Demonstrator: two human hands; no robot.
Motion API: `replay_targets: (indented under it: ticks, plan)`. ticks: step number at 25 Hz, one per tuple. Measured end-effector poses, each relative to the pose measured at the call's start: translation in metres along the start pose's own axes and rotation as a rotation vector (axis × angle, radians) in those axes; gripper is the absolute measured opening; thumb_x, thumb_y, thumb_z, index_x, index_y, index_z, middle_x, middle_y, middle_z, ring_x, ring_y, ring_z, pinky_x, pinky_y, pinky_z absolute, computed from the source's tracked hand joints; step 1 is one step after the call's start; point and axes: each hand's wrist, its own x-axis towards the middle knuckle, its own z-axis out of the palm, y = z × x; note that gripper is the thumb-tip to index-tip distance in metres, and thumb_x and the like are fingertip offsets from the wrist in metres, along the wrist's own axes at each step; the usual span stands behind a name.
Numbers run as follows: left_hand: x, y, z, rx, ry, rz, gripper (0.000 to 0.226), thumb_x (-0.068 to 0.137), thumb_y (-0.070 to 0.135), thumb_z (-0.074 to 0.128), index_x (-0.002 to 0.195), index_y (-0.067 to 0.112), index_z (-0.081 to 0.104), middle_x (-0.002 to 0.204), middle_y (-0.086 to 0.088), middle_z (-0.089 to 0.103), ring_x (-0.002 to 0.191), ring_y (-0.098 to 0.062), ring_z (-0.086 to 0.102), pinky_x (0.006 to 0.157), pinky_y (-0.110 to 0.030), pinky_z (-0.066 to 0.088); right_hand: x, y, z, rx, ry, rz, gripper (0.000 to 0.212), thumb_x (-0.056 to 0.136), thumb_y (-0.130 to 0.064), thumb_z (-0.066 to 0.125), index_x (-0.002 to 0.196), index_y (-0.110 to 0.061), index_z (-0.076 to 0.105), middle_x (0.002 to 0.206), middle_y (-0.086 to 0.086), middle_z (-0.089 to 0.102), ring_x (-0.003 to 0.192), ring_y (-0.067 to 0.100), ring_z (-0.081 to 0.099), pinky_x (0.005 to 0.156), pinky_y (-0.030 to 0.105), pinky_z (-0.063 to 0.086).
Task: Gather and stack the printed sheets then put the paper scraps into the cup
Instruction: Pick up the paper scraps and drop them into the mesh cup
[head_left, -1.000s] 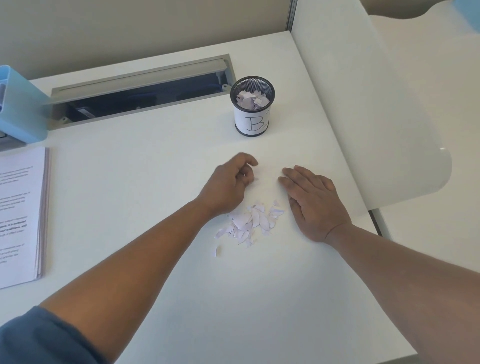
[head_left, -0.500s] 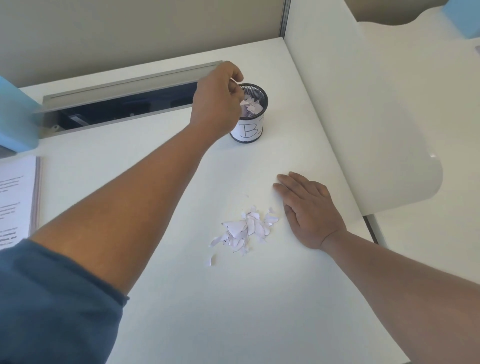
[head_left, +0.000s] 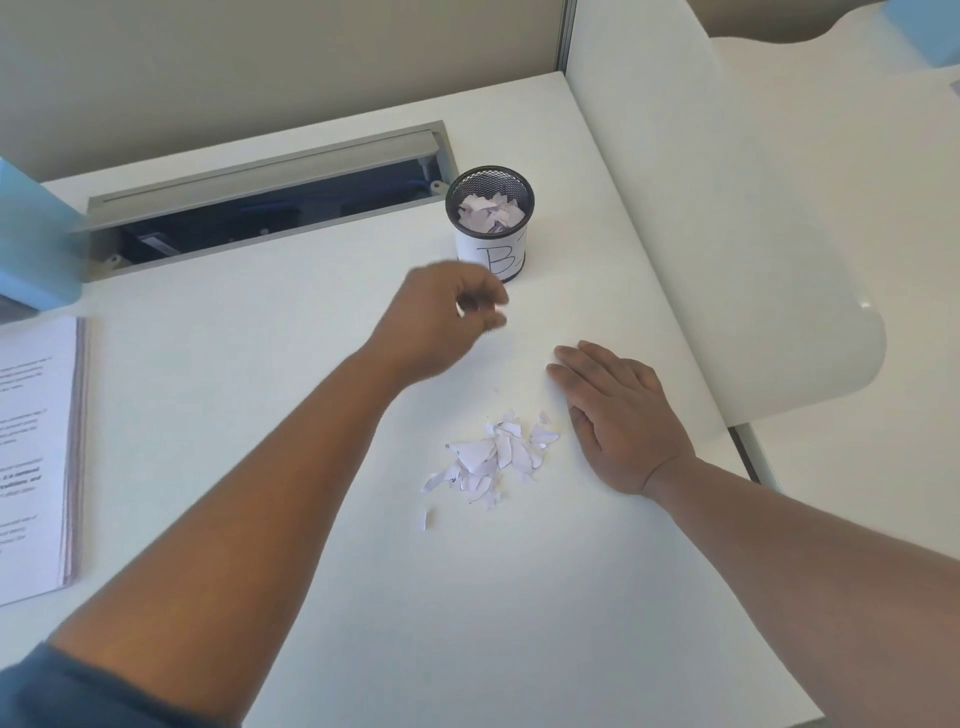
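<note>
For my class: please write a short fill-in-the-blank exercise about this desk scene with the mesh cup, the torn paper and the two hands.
1. The black mesh cup carries a label with the handwritten letter ____.
2. The right hand lies ____ on the desk, palm down, beside the pile of paper scraps.
3. The stack of printed sheets lies at the ____ edge of the view.
4. The cup already holds torn ____.

Missing words: B; flat; left; paper

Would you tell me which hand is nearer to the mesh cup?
Left. The left hand hovers just in front of the mesh cup; the right hand lies flat on the desk, farther back, beside the scraps.
</note>
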Motion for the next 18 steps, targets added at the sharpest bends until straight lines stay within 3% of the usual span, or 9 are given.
replay_targets:
  ticks: [3, 6, 12, 18]
  plan:
    - [-0.022, -0.02, 0.011, 0.082, -0.243, -0.124, 0.019, 0.083, 0.015, 0.085, 0.099, 0.022, 0.077, 0.092, 0.012, 0.067, 0.077, 0.004, 0.058, 0.075, -0.016, 0.044, 0.0, 0.0, 0.0, -0.011, -0.006, -0.002, 0.047, 0.101, -0.023, 0.033, 0.143, -0.018, 0.054, 0.157, -0.002, 0.046, 0.146, 0.026, 0.039, 0.11, 0.044, 0.031]
    - [-0.032, -0.026, 0.017, 0.075, -0.355, -0.177, 0.021, 0.081, 0.012, 0.085, 0.1, 0.019, 0.078, 0.095, 0.017, 0.069, 0.087, 0.003, 0.064, 0.083, -0.022, 0.051, 0.001, 0.001, 0.0, -0.014, -0.013, -0.004, 0.048, 0.101, -0.024, 0.033, 0.144, -0.018, 0.053, 0.157, -0.002, 0.045, 0.147, 0.026, 0.038, 0.11, 0.043, 0.03]
    - [-0.035, -0.025, 0.03, 0.203, -0.296, -0.125, 0.005, 0.09, 0.011, 0.073, 0.089, 0.014, 0.076, 0.095, 0.003, 0.073, 0.092, -0.022, 0.066, 0.086, -0.039, 0.055, 0.001, 0.001, 0.0, -0.014, -0.017, 0.0, 0.048, 0.101, -0.024, 0.033, 0.145, -0.019, 0.053, 0.158, -0.002, 0.045, 0.147, 0.025, 0.038, 0.11, 0.043, 0.03]
    - [-0.036, -0.036, 0.039, 0.35, -0.334, 0.046, 0.021, 0.094, 0.001, 0.053, 0.086, 0.015, 0.066, 0.095, 0.002, 0.062, 0.091, -0.022, 0.051, 0.082, -0.042, 0.05, 0.001, 0.001, 0.001, -0.015, -0.024, 0.006, 0.048, 0.101, -0.023, 0.034, 0.146, -0.019, 0.052, 0.158, -0.002, 0.044, 0.148, 0.025, 0.036, 0.11, 0.043, 0.03]
